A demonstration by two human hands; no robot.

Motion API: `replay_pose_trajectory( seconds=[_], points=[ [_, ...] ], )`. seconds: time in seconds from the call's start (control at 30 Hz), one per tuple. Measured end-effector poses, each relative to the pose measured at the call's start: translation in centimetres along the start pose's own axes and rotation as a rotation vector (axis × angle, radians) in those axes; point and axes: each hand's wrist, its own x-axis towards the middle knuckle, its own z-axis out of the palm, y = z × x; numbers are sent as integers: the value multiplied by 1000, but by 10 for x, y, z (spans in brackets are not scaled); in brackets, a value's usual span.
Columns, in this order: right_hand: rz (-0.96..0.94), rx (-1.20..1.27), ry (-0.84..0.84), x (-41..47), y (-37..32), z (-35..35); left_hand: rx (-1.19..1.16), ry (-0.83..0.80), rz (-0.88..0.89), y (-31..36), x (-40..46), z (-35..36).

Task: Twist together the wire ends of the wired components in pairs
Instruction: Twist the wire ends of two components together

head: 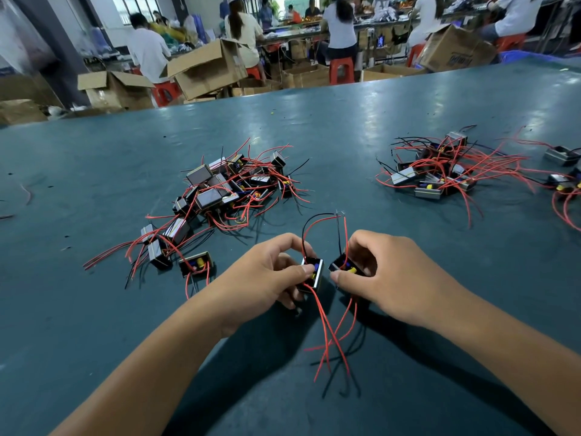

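Holding the units side by side brings their wires point(341, 215) together: left hand point(270, 272) pinches one unit point(312, 273), right hand point(386, 278) pinches the other point(344, 265).

Your left hand point(270, 272) grips one wired component point(312, 273) and your right hand point(386, 278) grips a second component point(344, 268), the two just beside each other over the green surface point(94, 325). Red and black wires point(338, 221) rise between your hands and seem to meet at bare tips, though that spot is small. More red wires point(327, 335) trail back toward you. A heap of components point(217, 190) lies beyond your left hand, another pile point(437, 171) beyond your right.
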Motion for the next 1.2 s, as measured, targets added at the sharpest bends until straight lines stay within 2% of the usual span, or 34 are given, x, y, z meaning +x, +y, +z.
replay_pose_trajectory(
  seconds=[0.13, 0.3, 0.43, 0.6, 0.73, 0.83, 1.2],
  points=[
    [20, 83, 25, 1, -1, -1, -115, -52, 18, 2, -1, -1],
    [-3, 124, -20, 1, 1, -2, -142, -102, 15, 3, -3, 0],
    [-14, 155, -71, 3, 1, -4, -113, -64, 9, 3, -1, 1],
    [98, 406, -165, 7, 3, -8, -106, 16, 9, 1, 1, -1],
    [210, 654, -242, 7, 1, -8, -136, 14, 16, 1, 1, 0],
    [227, 762, -289, 6, -2, -9, -175, -13, 21, 2, -1, 1],
    [199, 817, -345, 6, -3, -8, -207, -27, 31, 1, -1, 1]
  ],
)
